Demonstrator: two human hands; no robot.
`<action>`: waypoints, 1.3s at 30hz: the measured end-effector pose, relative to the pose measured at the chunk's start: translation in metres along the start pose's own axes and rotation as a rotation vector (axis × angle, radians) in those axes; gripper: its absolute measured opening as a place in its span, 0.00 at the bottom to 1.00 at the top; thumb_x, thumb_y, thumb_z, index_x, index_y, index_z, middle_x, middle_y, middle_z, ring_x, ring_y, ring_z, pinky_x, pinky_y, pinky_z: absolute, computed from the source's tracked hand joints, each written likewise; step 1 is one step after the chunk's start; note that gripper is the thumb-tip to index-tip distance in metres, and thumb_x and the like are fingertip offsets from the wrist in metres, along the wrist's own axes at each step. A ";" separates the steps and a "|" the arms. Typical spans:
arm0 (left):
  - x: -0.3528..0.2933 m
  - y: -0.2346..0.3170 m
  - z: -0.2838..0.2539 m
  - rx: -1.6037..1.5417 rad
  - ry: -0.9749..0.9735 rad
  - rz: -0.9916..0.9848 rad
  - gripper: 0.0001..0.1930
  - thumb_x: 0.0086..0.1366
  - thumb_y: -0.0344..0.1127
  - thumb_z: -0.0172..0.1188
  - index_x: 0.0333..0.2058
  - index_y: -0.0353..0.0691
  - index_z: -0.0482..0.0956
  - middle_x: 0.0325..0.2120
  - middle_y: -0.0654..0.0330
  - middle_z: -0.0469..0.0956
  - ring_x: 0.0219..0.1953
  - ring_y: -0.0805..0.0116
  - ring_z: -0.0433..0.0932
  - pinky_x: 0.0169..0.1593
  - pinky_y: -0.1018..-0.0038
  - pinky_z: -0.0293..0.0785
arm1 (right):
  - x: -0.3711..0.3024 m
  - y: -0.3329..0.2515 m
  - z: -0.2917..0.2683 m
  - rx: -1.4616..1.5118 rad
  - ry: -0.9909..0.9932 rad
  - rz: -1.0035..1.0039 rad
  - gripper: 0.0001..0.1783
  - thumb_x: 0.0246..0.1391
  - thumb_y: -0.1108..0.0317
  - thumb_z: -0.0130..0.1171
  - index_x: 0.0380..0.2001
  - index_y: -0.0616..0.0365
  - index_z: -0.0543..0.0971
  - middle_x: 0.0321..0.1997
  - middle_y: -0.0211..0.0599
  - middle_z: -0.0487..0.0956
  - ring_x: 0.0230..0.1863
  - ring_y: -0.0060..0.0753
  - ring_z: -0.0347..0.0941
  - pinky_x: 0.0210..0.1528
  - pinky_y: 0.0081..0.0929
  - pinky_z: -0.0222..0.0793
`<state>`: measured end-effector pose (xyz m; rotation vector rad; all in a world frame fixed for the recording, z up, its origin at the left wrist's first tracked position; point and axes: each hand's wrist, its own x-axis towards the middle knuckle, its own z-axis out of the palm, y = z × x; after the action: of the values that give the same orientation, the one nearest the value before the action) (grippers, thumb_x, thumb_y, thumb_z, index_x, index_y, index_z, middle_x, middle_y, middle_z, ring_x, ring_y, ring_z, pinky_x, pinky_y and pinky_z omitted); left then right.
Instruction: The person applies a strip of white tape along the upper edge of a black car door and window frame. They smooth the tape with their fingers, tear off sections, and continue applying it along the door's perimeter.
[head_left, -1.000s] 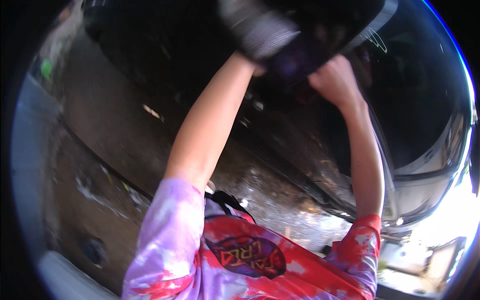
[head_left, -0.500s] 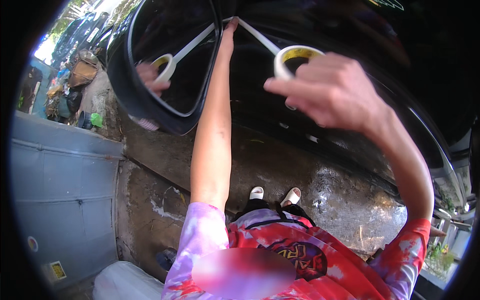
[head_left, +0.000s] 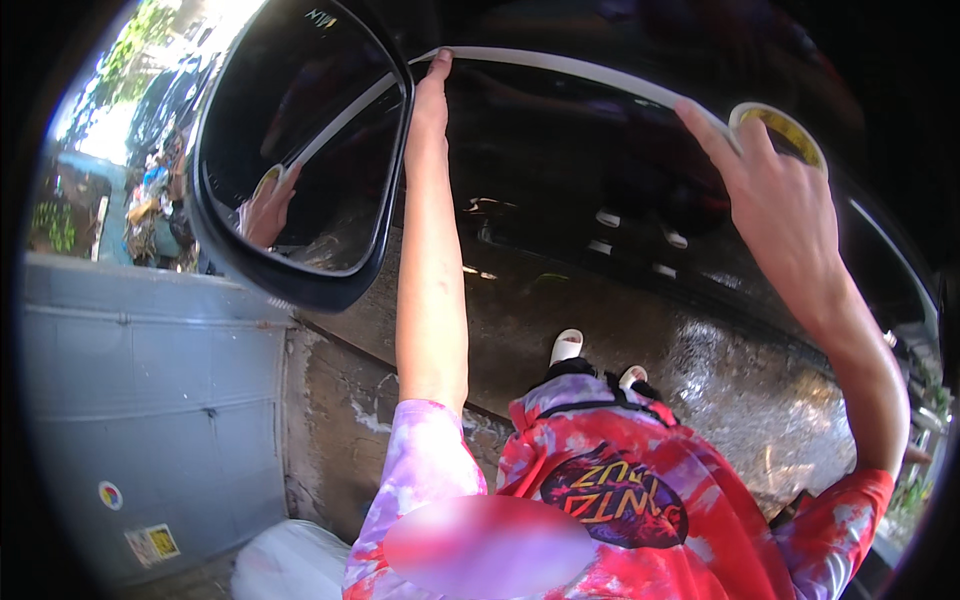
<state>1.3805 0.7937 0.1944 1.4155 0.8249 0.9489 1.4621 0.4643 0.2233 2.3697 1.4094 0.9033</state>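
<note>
Mirror side: the black side mirror [head_left: 300, 130] stood just beside the left hand [head_left: 430, 95] and left forearm, hemming in that flank.
Between the forearms: a wide gap lay open over the wet ground [head_left: 640, 315], bounded ahead by the dark car side [head_left: 590, 150].
Tape line: the pale strip [head_left: 570, 66] crossed the gap's far end from hand to hand.
Right end: the tape roll [head_left: 790, 138] and right hand [head_left: 785, 205] blocked passage.
Below the mirror: a gap opened between left forearm and grey wall [head_left: 160, 380].

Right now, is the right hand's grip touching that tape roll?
Touching: the head view shows the right grip holding the tape roll, a finger across its rim.
</note>
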 end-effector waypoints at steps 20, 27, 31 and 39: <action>0.018 -0.042 0.006 -0.045 0.100 0.380 0.43 0.59 0.34 0.77 0.65 0.25 0.60 0.68 0.31 0.51 0.71 0.54 0.58 0.72 0.62 0.56 | 0.006 -0.028 0.010 -0.306 -0.172 0.147 0.48 0.58 0.79 0.56 0.77 0.30 0.55 0.50 0.41 0.80 0.24 0.35 0.83 0.30 0.32 0.84; 0.016 -0.044 0.008 0.062 0.237 0.375 0.41 0.59 0.35 0.77 0.64 0.28 0.62 0.69 0.34 0.54 0.71 0.52 0.59 0.73 0.61 0.54 | 0.006 -0.015 0.028 -0.312 -0.066 0.096 0.47 0.60 0.77 0.58 0.77 0.29 0.55 0.51 0.40 0.80 0.26 0.35 0.84 0.33 0.32 0.86; 0.021 -0.046 0.006 -0.048 0.165 0.467 0.41 0.58 0.34 0.77 0.64 0.28 0.62 0.68 0.36 0.56 0.69 0.55 0.63 0.73 0.62 0.57 | 0.009 -0.020 0.023 -0.330 -0.100 0.110 0.47 0.60 0.77 0.58 0.77 0.29 0.55 0.52 0.40 0.81 0.27 0.34 0.85 0.32 0.31 0.85; 0.023 -0.046 0.005 -0.047 0.131 0.416 0.41 0.58 0.33 0.77 0.64 0.28 0.62 0.67 0.35 0.57 0.67 0.56 0.67 0.72 0.62 0.62 | 0.011 -0.024 0.023 -0.368 -0.157 0.123 0.47 0.58 0.77 0.59 0.77 0.30 0.57 0.51 0.41 0.81 0.28 0.36 0.85 0.30 0.29 0.85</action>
<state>1.3967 0.8159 0.1505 1.5265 0.6071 1.3805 1.4631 0.4888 0.1977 2.2070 0.9539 0.8946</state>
